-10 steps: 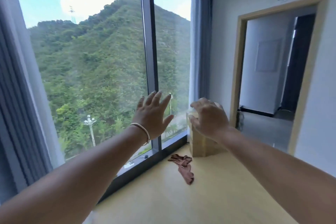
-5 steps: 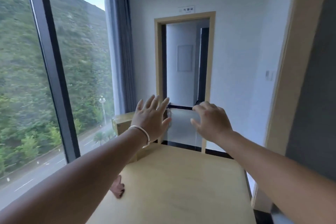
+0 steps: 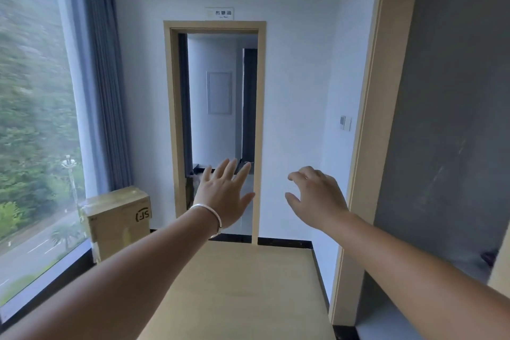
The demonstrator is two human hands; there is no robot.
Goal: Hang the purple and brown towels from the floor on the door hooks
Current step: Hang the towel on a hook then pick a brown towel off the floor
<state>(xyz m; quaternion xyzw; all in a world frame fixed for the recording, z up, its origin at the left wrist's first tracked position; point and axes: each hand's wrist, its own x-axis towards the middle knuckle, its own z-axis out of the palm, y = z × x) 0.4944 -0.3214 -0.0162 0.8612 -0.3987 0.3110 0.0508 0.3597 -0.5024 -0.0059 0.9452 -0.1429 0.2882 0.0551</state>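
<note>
- Both forearms were bare, with no sleeves reaching them.
- A thin, pale, silvery bangle (image 3: 214, 217) circled the wrist just behind the left hand (image 3: 225, 194).
- The right hand (image 3: 317, 199) wore nothing visible.

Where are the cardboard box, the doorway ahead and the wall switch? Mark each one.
cardboard box (image 3: 118, 222): head view, on its front face beside the printed logo.
doorway (image 3: 174, 119): head view, on the left post of its wooden frame.
wall switch (image 3: 345, 122): head view, on the middle of its plate.
</note>
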